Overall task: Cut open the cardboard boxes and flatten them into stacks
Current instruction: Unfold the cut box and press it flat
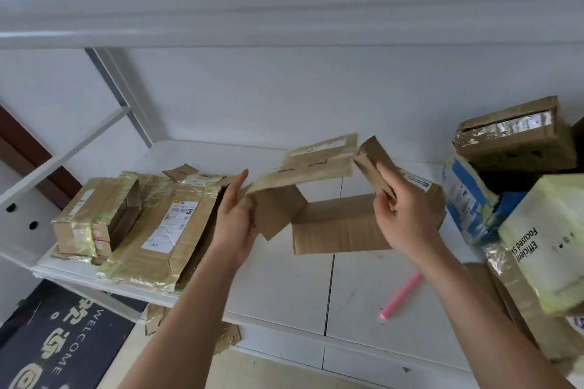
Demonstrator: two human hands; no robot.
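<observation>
Box raised over table centre: your left hand and right hand each clamp end flap.

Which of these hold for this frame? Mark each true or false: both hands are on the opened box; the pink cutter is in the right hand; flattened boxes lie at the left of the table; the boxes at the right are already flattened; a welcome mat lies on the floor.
1. Both hands are on the opened box. True: the left hand and the right hand each have a grip on it.
2. False: the pink cutter lies on the table.
3. True: the flattened boxes are piled there.
4. False: the boxes at the right keep their shape.
5. True: the welcome mat lies at lower left.
</observation>
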